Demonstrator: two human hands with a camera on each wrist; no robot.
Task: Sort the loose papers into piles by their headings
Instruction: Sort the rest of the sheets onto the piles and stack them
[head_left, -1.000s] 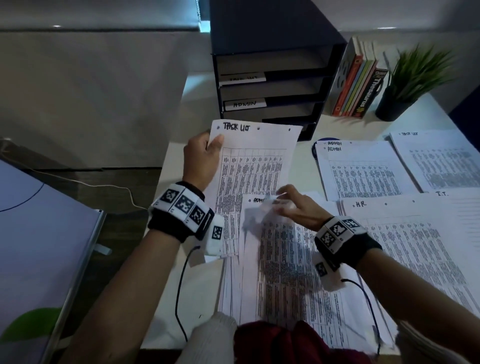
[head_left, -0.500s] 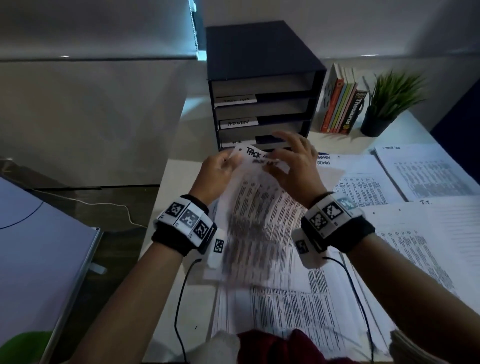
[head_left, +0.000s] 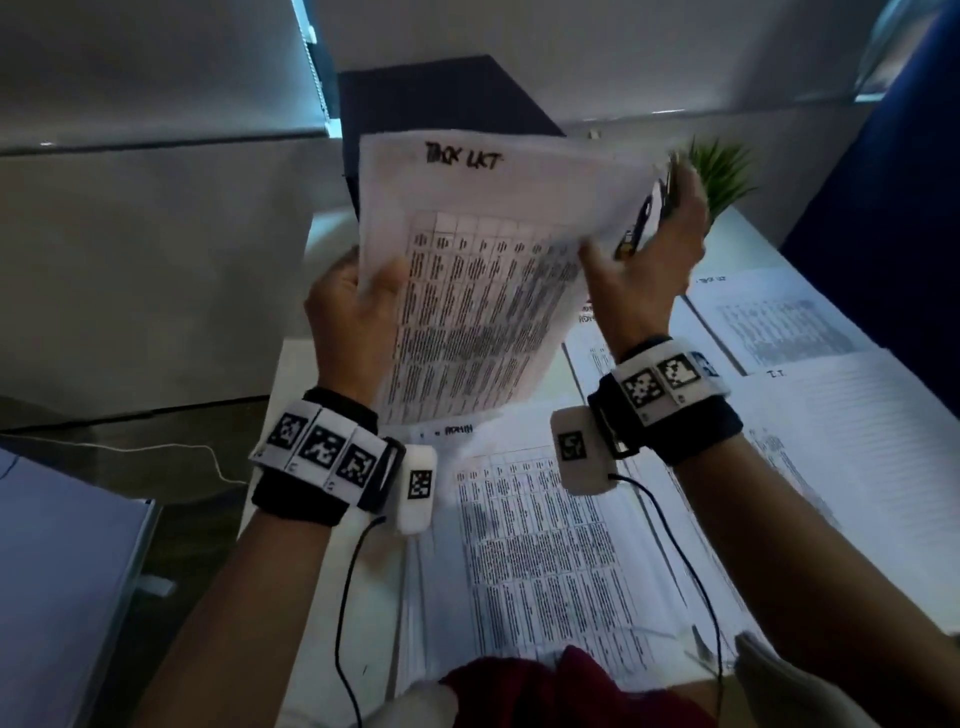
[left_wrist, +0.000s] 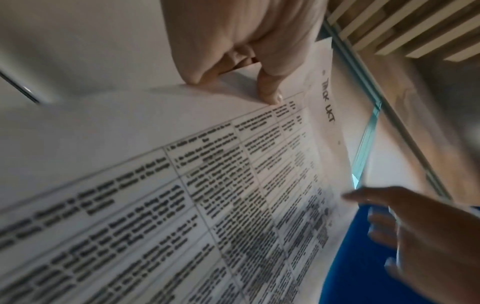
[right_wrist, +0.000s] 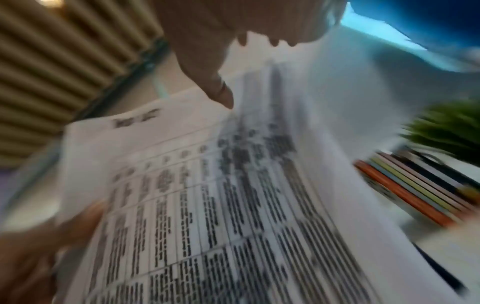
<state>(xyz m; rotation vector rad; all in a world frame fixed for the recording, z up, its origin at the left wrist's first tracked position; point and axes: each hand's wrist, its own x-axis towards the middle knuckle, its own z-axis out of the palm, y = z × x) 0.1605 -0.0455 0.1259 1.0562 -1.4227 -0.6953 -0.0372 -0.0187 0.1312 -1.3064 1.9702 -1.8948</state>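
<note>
The raised white printed sheet (head_left: 483, 270) is showing a handwritten "TASK LIST" heading at upper centre; other headings are blurring.

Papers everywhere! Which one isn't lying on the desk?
The Task List sheet. The left hand and right hand hold it up; the rest lie flat in piles.

Sheet (right_wrist: 207, 205) text blurred; organizer (head_left: 447, 98) mostly hidden.

Blurred printed sheet (right_wrist: 207, 205) under right-hand thumb (right_wrist: 218, 86); books (right_wrist: 415, 189), plant (right_wrist: 446, 131) beyond
</note>
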